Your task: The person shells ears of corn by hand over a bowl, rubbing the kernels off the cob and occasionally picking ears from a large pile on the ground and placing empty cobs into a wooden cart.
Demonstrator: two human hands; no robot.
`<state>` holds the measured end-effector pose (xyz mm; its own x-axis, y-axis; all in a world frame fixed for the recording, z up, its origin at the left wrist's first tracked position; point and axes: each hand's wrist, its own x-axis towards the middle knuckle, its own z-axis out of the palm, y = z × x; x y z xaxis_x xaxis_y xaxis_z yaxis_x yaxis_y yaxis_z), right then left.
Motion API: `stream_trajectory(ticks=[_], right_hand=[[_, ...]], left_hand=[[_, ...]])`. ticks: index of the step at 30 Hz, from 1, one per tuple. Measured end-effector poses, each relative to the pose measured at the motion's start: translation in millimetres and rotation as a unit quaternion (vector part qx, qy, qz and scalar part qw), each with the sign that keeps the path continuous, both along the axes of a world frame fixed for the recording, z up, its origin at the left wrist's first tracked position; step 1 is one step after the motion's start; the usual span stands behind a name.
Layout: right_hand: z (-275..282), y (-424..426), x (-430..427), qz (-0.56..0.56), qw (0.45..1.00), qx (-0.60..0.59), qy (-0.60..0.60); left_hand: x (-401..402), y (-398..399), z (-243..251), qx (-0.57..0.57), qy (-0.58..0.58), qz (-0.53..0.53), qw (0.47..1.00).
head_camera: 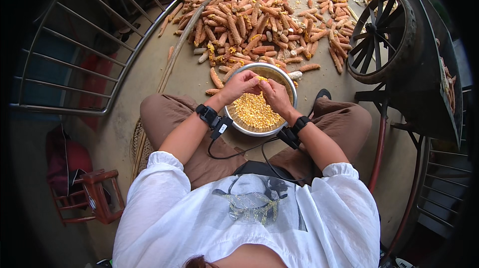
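Both of my hands meet over a round metal basin (295, 97) that stands on the floor between my legs. Between the fingers of my left hand (243, 84) and my right hand (276, 96) is a piece of corn cob with yellow kernels (261, 78); the hands cover most of it. Loose yellow corn kernels (256, 112) lie in the bottom of the basin. Just beyond the basin's far rim begins a large heap of orange-brown corn cobs (239, 24), a few with yellow kernels still on them.
A long wooden stick (183, 39) lies at the left of the heap. A metal railing (116, 84) stands at left, with a small red wooden stool (103, 193) nearer me. At right is a wheelbarrow with a spoked wheel (378, 36). Black cables hang between my wrists.
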<state>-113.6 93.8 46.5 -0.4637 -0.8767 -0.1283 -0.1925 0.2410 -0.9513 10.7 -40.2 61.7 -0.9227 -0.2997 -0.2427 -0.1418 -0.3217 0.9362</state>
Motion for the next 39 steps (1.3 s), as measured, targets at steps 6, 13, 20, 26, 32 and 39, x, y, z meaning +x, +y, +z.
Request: stream_trajectory(ticks=[6,13,20,26,32,39], right_hand=[[-5,1,-3,0.039,0.998,-0.016,0.037],[-9,5,-4,0.058,0.996,-0.058,0.019],[0,2,-4,0.015,0.986,-0.107,0.126],[11,3,-3,0.0,0.986,-0.07,0.151],[14,4,-2,0.007,0.988,-0.071,0.136],[15,5,-2,0.027,0.989,-0.064,0.13]], left_hand=[[0,-1,-2,0.019,-0.014,0.005,1.0],[2,-3,0,0.039,0.019,0.027,0.999],[1,3,7,0.011,0.006,-0.004,1.0],[-2,2,2,-0.014,-0.017,0.015,1.0],[-3,3,-1,-0.035,-0.04,0.025,0.998],[-2,-1,-5,-0.046,-0.029,0.032,0.998]])
